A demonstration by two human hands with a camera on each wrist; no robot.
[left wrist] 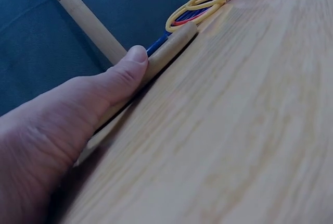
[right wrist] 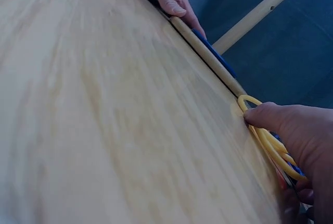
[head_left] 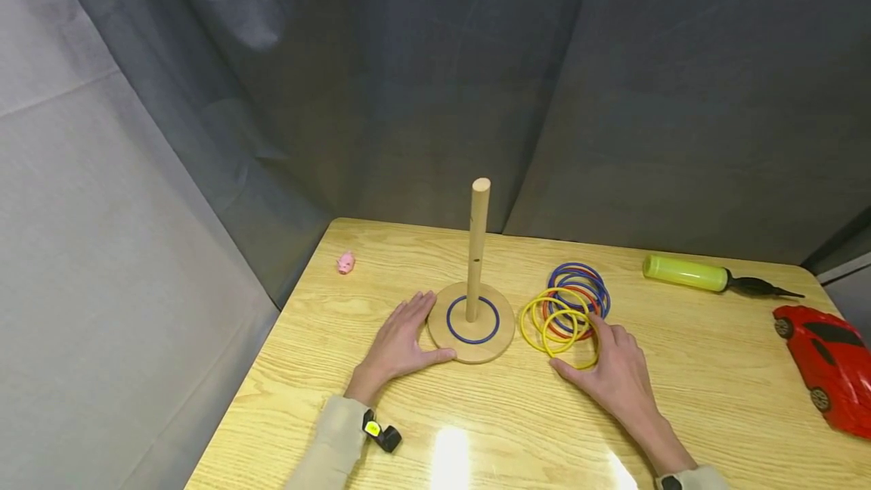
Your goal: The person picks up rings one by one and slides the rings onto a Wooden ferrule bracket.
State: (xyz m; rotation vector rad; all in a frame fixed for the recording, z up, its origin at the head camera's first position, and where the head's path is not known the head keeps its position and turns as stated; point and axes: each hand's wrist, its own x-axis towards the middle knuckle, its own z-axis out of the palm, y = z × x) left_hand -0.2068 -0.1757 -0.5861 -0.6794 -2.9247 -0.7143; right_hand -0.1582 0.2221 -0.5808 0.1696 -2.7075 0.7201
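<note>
A round wooden base (head_left: 438,324) carries an upright wooden peg (head_left: 478,240), and a blue ring (head_left: 494,331) lies flat around the peg's foot. My left hand (head_left: 398,346) holds the base from its left side, fingers along the left edge and thumb at the front rim. In the left wrist view that thumb (left wrist: 122,75) lies over the rim. To the right is an overlapping pile of blue, red and yellow rings. My right hand (head_left: 615,369) grips a yellow ring (head_left: 547,335) at the pile's near side, with the thumb (right wrist: 263,115) on it.
A small pink pig figure (head_left: 345,262) stands at the back left. At the back right lies a yellow-green hand pump (head_left: 687,273) with a black nozzle. A red toy car (head_left: 833,369) is at the right edge. Dark curtains (head_left: 422,97) hang behind the table.
</note>
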